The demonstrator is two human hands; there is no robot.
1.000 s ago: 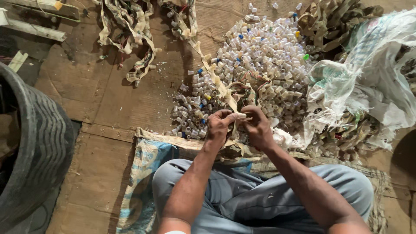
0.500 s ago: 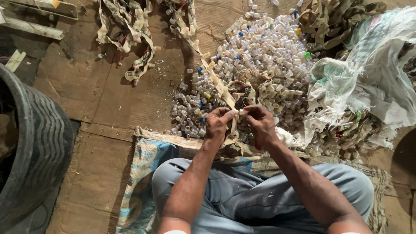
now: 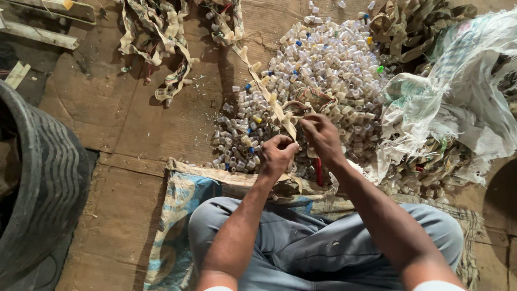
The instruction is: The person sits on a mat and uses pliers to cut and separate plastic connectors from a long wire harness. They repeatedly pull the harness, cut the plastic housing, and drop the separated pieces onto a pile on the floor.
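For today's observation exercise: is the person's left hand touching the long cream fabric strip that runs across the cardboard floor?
Touching. The head view shows the left hand closed around the end of the cream fabric strip, with no gap visible.

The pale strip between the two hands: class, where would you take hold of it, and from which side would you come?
Grip the strip on its flat stretch just beyond the left hand and right hand, pinching across its width. Come from above on the near side: it lies flat and limp over the heap of caps, running away to the upper left, so its far run would probably only sag.
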